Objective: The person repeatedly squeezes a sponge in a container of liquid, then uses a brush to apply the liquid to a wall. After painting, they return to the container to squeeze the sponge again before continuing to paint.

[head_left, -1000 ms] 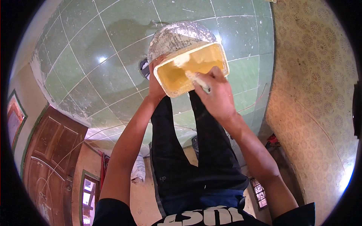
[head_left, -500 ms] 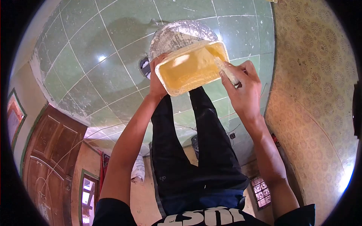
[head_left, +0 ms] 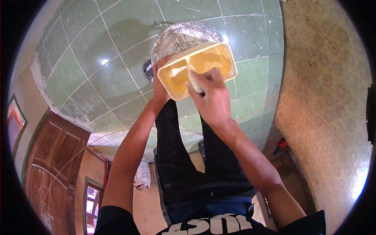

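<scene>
A rectangular tub (head_left: 233, 68) with a whitish rim is tilted toward me and holds a wet yellow substance. My left hand (head_left: 159, 80) grips the tub's left side, its fingers partly hidden behind the wall. Over the tub's near edge, my right hand (head_left: 211, 92) is closed round the pale handle of a tool (head_left: 192, 74), whose thin end reaches into the yellow substance. The tool's working end is blurred. Behind the tub is a round, paint-spattered surface (head_left: 178, 35).
Green floor tiles (head_left: 117, 31) surround the round surface. A slipper (head_left: 148, 70) lies left of the tub. A patterned wall (head_left: 325, 78) stands at right, a wooden door (head_left: 55, 152) at lower left. A white sack (head_left: 142, 176) sits beside my legs.
My right hand has moved left with the tool, from the tub's right side to over its middle. The tub has shifted slightly left with my left hand still on it.
</scene>
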Tool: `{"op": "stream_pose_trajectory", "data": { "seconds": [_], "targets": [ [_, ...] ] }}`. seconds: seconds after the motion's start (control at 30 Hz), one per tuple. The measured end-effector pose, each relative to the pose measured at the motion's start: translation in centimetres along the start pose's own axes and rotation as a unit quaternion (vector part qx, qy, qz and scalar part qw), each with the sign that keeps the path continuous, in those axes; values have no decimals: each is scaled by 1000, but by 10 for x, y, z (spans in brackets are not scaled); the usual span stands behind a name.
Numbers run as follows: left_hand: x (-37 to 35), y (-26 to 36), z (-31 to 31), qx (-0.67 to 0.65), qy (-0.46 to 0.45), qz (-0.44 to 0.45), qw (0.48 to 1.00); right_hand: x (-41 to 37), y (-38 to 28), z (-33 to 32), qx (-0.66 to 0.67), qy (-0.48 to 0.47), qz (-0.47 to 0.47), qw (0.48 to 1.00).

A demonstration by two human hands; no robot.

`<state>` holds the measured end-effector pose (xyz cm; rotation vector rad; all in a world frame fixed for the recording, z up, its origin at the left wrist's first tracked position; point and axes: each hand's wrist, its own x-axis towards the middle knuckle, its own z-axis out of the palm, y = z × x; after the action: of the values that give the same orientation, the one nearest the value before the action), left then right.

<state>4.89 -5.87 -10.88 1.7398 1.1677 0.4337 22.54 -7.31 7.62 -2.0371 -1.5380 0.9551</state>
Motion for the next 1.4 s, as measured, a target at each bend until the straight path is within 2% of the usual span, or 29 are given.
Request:
{"op": "stream_pose_trajectory", "data": {
  "seconds": [0.07, 0.1, 0.17, 0.2, 0.33, 0.4, 0.5, 0.6, 0.9, 1.03, 1.1, 1.33, 1.4],
  "targets": [
    [-2, -1, 2, -101, 4, -51, 994, -4, -7, 11, 21, -28, -4, 999],
    [-1, 3, 0, -101, 4, -51, 994, -5, -11, 13, 21, -28, -4, 999],
    [-2, 11, -2, -22, 41, 8, 999, -6, -17, 16, 21, -70, -15, 997],
    [-5, 14, 1, -46, 74, 11, 996, -7, -19, 16, 13, -98, -7, 995],
    [-3, 11, -1, -63, 43, 3, 997, -8, -14, 9, 4, -123, -3, 992],
    [-6, 14, 2, -88, 88, 14, 992, -6, -5, 0, -15, -138, -3, 990],
    [-6, 9, 4, -67, 104, 35, 992, 2, 5, -20, -47, -159, 12, 986],
    [-6, 10, -2, -9, 92, 66, 994, 15, 20, -38, -74, -152, 16, 985],
    [-2, 16, -1, -2, 99, 77, 992, 37, 33, -78, -146, -80, -7, 986],
    [-1, 14, -1, -19, 83, 72, 994, 39, 28, -71, -123, -51, 21, 991],
    [-2, 13, -2, 11, 104, 87, 991, 39, 21, -62, -100, -26, 26, 994],
    [-4, 7, -1, -4, 104, 57, 993, 17, -2, -16, -3, -32, -1, 999],
    [-4, 4, -2, 41, 91, 70, 993, 9, -4, -7, 4, -48, 2, 999]
  ]
}}
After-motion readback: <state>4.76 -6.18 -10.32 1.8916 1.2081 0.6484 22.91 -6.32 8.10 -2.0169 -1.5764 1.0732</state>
